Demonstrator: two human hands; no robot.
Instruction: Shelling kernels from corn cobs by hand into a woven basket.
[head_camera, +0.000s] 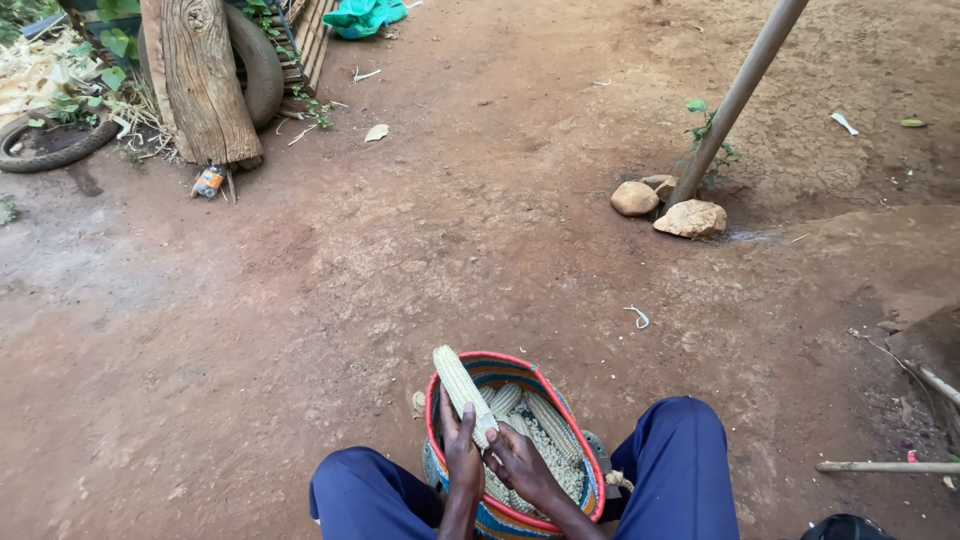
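A pale dried maize cob (458, 385) sticks up and away from me over a woven basket (520, 366) with a red rim and blue and orange bands. My left hand (461, 452) grips the cob's near end. My right hand (520, 465) rests against the same end, thumb on the kernels. Inside the basket lie more cobs (548, 424) and loose white kernels (566, 473). The basket stands on the ground between my knees, which are in blue trousers (685, 462).
Bare reddish earth lies all around. A slanted pole (737, 97) stands at the right, with stones (690, 218) at its foot. At the far left are a wooden plank (203, 80), tyres (56, 150) and a small bottle (208, 182). A stick (885, 467) lies at the right.
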